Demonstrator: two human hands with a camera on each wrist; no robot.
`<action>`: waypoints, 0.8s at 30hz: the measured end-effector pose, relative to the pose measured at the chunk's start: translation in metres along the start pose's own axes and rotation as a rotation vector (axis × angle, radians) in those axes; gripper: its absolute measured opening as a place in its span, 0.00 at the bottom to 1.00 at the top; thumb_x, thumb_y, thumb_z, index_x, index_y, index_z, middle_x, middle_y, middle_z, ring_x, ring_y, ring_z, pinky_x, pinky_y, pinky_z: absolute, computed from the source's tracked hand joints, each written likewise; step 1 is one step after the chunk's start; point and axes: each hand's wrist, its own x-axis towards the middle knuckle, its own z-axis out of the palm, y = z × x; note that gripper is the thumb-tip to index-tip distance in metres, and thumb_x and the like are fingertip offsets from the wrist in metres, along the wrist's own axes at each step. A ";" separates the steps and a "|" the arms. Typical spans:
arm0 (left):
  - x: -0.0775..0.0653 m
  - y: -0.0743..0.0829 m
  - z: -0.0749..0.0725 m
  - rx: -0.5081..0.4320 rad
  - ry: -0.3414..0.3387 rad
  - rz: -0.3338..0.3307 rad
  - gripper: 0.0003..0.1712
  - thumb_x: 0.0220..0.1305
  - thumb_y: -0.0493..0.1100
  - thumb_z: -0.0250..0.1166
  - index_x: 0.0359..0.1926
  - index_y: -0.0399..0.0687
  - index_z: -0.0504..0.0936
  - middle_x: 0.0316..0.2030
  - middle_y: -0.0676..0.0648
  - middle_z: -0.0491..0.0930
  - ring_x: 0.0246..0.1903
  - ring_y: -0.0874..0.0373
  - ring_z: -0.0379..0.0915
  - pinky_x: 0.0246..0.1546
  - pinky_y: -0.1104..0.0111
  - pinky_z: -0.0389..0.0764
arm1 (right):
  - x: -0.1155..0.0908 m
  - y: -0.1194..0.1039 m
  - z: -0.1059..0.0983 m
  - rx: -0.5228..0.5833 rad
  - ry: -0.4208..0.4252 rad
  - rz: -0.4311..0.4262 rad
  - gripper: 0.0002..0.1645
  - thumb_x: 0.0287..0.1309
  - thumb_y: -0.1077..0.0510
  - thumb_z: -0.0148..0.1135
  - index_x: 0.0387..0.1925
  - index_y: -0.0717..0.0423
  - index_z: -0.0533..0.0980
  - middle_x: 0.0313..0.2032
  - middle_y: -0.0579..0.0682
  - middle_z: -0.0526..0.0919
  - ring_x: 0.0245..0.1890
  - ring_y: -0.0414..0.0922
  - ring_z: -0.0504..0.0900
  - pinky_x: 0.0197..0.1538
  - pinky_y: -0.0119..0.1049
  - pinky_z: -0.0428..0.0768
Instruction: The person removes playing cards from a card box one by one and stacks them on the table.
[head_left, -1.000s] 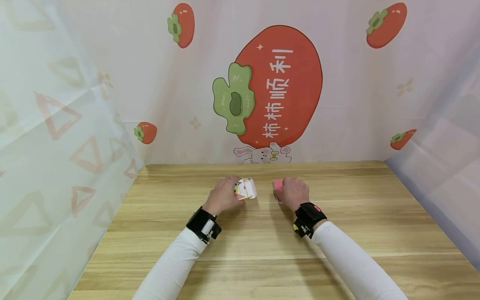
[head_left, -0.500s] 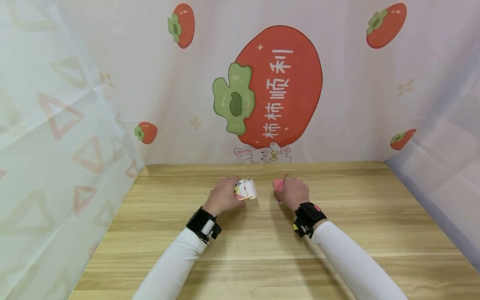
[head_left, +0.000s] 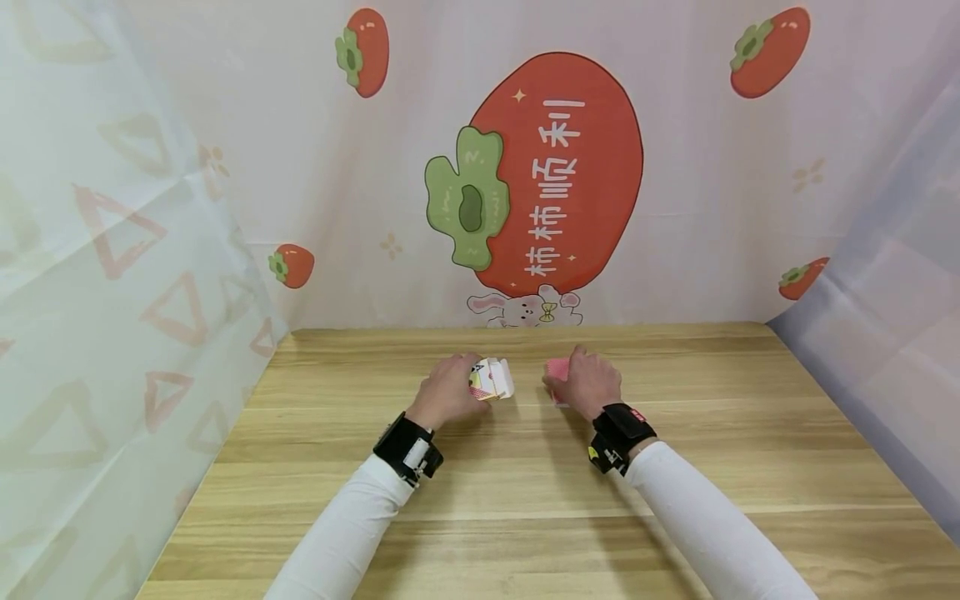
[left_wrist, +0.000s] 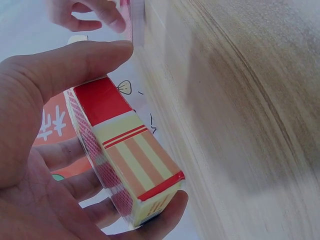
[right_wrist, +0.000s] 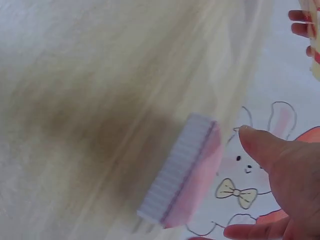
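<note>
Toward the far side of the wooden table [head_left: 495, 517], the person's left hand [head_left: 447, 392] grips a card box [head_left: 489, 381], fingers curled round its body and thumb pressed near one end. Its loosened white flap points toward the right hand [head_left: 590, 385]. Holding it by the body probably leaves the mouth free and keeps the thin cardboard steady; whether the box also touches the table, I cannot tell.

Just beyond the gap between the hands lies the stack of cards [right_wrist: 182, 172], on the table, with its pink patterned back up and its pale edges squared together. The tidy pile suggests the cards are meant to be handled as one block. The right hand arches over it with thumb and fingers spread well apart; the right wrist view shows a space between the thumb and the stack, so that hand appears to have hold of nothing. Such a spread likely suits a stack that is wider than a narrow pinch would take. Box and stack sit near each other at about the same reach, perhaps so that both hands can work within one view. Behind them, a curtain [head_left: 690, 183] printed with persimmons meets the table's back edge.
</note>
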 end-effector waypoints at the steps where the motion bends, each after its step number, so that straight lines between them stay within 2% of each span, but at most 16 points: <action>1: 0.000 0.000 0.000 0.000 0.001 0.004 0.41 0.44 0.43 0.83 0.61 0.40 0.78 0.47 0.43 0.80 0.44 0.49 0.74 0.38 0.55 0.78 | -0.001 0.000 -0.002 0.004 0.011 -0.010 0.42 0.54 0.34 0.72 0.49 0.67 0.73 0.32 0.62 0.80 0.31 0.56 0.79 0.31 0.49 0.81; 3: 0.000 0.001 0.000 0.000 0.001 0.012 0.41 0.44 0.42 0.84 0.60 0.40 0.78 0.47 0.43 0.80 0.43 0.50 0.74 0.38 0.55 0.78 | -0.002 -0.002 -0.006 0.008 0.031 -0.049 0.44 0.55 0.34 0.72 0.53 0.69 0.73 0.41 0.66 0.81 0.40 0.60 0.80 0.41 0.53 0.82; 5: 0.001 0.002 0.001 0.001 -0.001 0.016 0.41 0.44 0.42 0.84 0.60 0.40 0.78 0.47 0.43 0.80 0.43 0.50 0.74 0.38 0.55 0.78 | -0.004 -0.007 -0.012 0.037 0.064 -0.125 0.43 0.57 0.36 0.72 0.55 0.70 0.73 0.50 0.69 0.79 0.51 0.64 0.77 0.52 0.57 0.79; 7: 0.002 0.003 0.001 0.005 -0.004 0.018 0.41 0.44 0.42 0.84 0.60 0.40 0.78 0.47 0.43 0.80 0.44 0.50 0.74 0.39 0.55 0.78 | -0.006 -0.013 -0.017 0.106 0.085 -0.224 0.39 0.59 0.41 0.72 0.56 0.69 0.75 0.53 0.68 0.79 0.55 0.64 0.76 0.58 0.57 0.74; 9: 0.003 0.003 0.002 0.013 -0.009 0.022 0.41 0.45 0.42 0.83 0.61 0.39 0.78 0.48 0.42 0.80 0.44 0.49 0.75 0.40 0.55 0.78 | -0.008 -0.021 -0.022 0.208 0.094 -0.332 0.29 0.60 0.48 0.72 0.53 0.66 0.79 0.50 0.64 0.81 0.53 0.61 0.78 0.57 0.54 0.75; 12: 0.004 0.004 0.003 0.030 -0.012 0.035 0.40 0.46 0.42 0.83 0.60 0.40 0.77 0.47 0.43 0.80 0.43 0.50 0.75 0.40 0.57 0.78 | -0.012 -0.032 -0.026 0.362 0.077 -0.478 0.13 0.61 0.57 0.72 0.44 0.61 0.84 0.41 0.55 0.85 0.43 0.53 0.81 0.47 0.47 0.78; 14: 0.005 0.005 0.004 0.033 -0.015 0.048 0.39 0.46 0.42 0.83 0.60 0.40 0.78 0.46 0.43 0.80 0.42 0.51 0.75 0.39 0.58 0.78 | -0.013 -0.038 -0.028 0.416 0.054 -0.544 0.07 0.60 0.61 0.72 0.40 0.59 0.85 0.37 0.51 0.85 0.37 0.49 0.80 0.41 0.43 0.78; 18: 0.006 0.007 0.005 0.020 -0.015 0.068 0.37 0.46 0.41 0.82 0.59 0.42 0.78 0.45 0.45 0.80 0.41 0.52 0.75 0.37 0.59 0.78 | -0.014 -0.045 -0.027 0.447 -0.008 -0.569 0.04 0.59 0.64 0.72 0.37 0.57 0.87 0.33 0.46 0.84 0.34 0.44 0.77 0.38 0.37 0.76; 24: 0.008 0.010 0.005 0.022 -0.003 0.101 0.38 0.46 0.41 0.82 0.60 0.43 0.78 0.46 0.45 0.81 0.42 0.51 0.75 0.37 0.58 0.78 | -0.011 -0.045 -0.022 0.475 -0.113 -0.477 0.03 0.59 0.60 0.74 0.35 0.55 0.87 0.30 0.44 0.84 0.30 0.41 0.76 0.34 0.34 0.76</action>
